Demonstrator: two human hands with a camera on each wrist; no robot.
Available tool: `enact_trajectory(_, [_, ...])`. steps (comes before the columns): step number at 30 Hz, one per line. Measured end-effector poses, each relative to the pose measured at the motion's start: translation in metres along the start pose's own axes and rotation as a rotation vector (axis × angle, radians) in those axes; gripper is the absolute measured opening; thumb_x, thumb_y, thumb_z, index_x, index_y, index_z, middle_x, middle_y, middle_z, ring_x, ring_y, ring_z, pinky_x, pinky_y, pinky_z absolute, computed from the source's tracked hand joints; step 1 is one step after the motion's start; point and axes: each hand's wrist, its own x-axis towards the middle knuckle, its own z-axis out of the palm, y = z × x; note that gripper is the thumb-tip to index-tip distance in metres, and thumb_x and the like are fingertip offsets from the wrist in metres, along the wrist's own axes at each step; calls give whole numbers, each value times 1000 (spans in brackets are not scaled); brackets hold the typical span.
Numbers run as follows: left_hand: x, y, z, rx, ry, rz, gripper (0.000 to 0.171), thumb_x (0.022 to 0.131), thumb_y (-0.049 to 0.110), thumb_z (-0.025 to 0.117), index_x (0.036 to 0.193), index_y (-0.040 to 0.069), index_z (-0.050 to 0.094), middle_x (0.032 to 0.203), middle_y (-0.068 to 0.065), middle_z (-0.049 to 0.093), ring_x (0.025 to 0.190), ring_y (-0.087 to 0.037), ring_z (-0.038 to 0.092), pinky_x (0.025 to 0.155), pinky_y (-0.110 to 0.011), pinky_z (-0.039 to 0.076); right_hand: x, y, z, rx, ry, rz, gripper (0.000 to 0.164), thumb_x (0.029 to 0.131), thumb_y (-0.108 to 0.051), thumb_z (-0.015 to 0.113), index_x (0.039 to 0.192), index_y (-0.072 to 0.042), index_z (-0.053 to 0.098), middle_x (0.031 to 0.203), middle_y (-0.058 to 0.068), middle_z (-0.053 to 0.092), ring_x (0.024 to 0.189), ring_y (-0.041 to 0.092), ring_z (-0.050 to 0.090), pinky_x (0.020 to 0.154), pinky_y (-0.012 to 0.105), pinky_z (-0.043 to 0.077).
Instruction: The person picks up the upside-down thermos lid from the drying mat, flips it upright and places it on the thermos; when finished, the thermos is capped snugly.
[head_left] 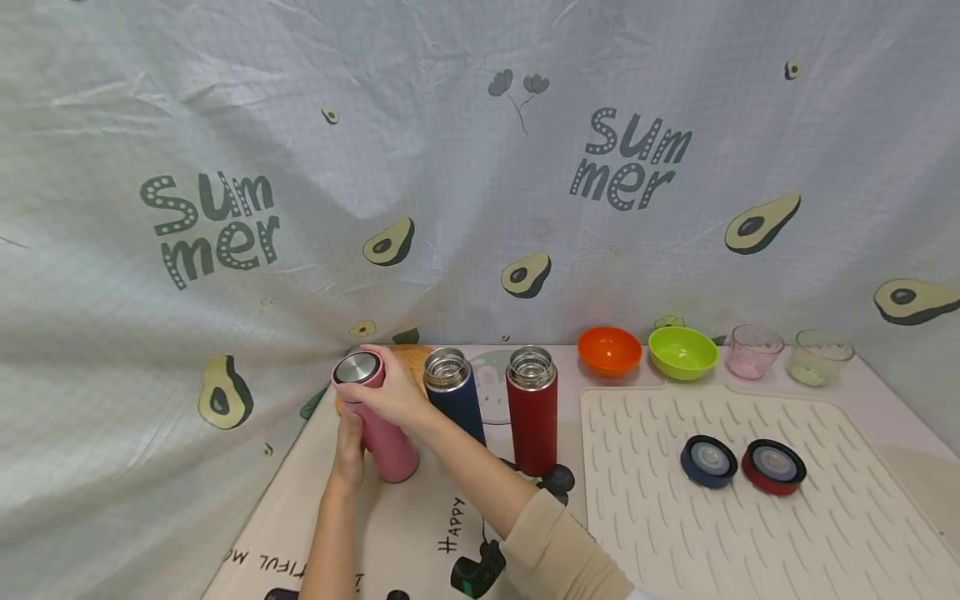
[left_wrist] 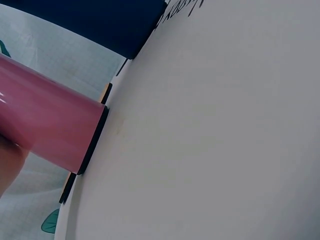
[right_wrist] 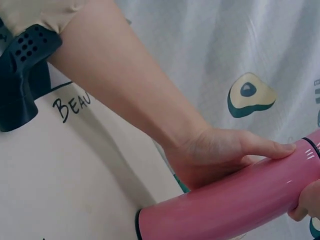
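A pink vacuum flask (head_left: 390, 446) stands on the table at the left, its lid (head_left: 358, 368) with a silvery top in place. My left hand (head_left: 349, 446) grips the flask's body from the left, thumb lying along it in the right wrist view. Round the lid curl the fingers of my right hand (head_left: 386, 392), coming across from the right. Only the flask's lower part and a bit of the left hand (left_wrist: 11, 165) show in the left wrist view. Beside it stand a blue flask (head_left: 456, 408) and a red flask (head_left: 534, 425), both without lids.
On a cream ridged mat (head_left: 652, 533) at the right lie a blue lid (head_left: 708, 461) and a red lid (head_left: 774, 467). Behind it stand an orange bowl (head_left: 609, 352), a green bowl (head_left: 682, 352), a pink glass (head_left: 753, 352) and a greenish glass (head_left: 820, 358). A patterned curtain (head_left: 450, 167) hangs behind the table.
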Motion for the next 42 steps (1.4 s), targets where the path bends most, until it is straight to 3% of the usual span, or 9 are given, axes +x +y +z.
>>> enact_trajectory(6, [-1,-17,-7,30,19,-18,37,97,45,28,125,23,38,107,8,51,90,-6,47,68,-19,40,0,1,-1,69,16,-3,55,71,-18,78,118,-14,51,102,-9,55,91,4,55,78,21,46])
enact_trajectory(13, [1,-8,-4,55,4,8,41,97,43,26,131,20,34,116,7,47,99,-7,45,77,-19,40,-1,1,2,104,43,16,55,68,-18,81,113,-19,50,101,-11,54,92,4,54,78,22,46])
enact_trajectory(18, [0,3,2,38,-3,3,37,98,40,25,129,22,35,113,8,48,97,-6,45,76,-18,39,-3,1,1,96,40,14,55,69,-19,80,115,-20,49,102,-11,53,92,4,54,78,22,46])
enact_trajectory(25, [-2,-12,-6,40,3,-20,38,98,43,25,128,24,37,114,7,48,96,-7,46,72,-18,41,-6,-2,1,75,4,7,63,75,-21,76,128,-15,44,112,-7,50,99,6,51,83,23,43])
enact_trajectory(31, [-2,-15,-5,34,-3,-32,42,97,45,25,132,22,32,116,7,48,102,-7,45,81,-19,39,-23,-19,-17,-44,-67,-57,65,84,-17,64,140,-17,31,138,1,34,123,14,37,98,37,34])
enact_trajectory(34, [-1,-16,-6,41,3,-25,48,97,43,24,135,14,31,120,7,47,106,-8,45,87,-20,37,-34,-27,-28,-65,-127,-128,65,85,-14,63,141,-16,30,143,1,29,130,17,28,103,43,28])
enact_trajectory(38, [-10,-14,-9,162,31,-77,55,99,37,22,139,-1,25,121,11,43,111,-4,40,92,-18,29,-53,-29,-37,-10,-224,-159,63,86,-11,61,141,-14,30,143,1,28,132,18,25,104,40,27])
enact_trajectory(42, [-19,-3,-11,280,78,-123,46,99,19,27,137,-6,25,120,6,42,109,-1,39,89,-15,30,-76,-31,-50,16,-300,-138,62,88,-10,59,142,-12,27,145,3,27,133,17,25,105,38,26])
